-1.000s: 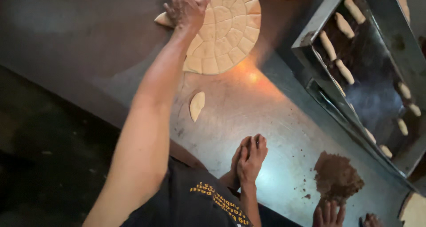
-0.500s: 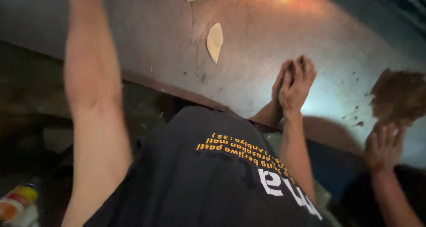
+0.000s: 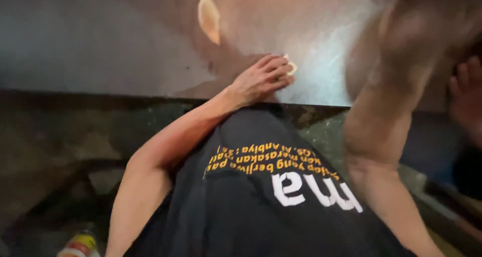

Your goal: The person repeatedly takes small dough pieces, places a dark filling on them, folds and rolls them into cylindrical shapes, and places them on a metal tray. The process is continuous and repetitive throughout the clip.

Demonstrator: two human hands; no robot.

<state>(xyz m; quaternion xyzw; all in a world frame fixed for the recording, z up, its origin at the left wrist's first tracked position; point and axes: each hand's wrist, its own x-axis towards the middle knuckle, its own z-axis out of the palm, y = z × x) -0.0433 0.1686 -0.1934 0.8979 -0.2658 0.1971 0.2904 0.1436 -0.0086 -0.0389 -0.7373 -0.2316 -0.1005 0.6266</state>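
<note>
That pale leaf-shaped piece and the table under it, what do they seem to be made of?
The pale piece looks like soft raw dough: matte cream, thin, with rounded edges. A similar scrap sits at the left hand fingers. The table looks like bare metal, probably steel: grey, smooth, with a dull sheen and a bright glare patch.

The gray table (image 3: 100, 41) has lots of open room on the left, with only a dough piece (image 3: 209, 17) in the way.

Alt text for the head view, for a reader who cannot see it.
The person's left hand rests on a grey metal table, fingers pinching a small pale dough piece. A half-moon dough piece lies beyond it; the blurred right arm reaches forward.
</note>
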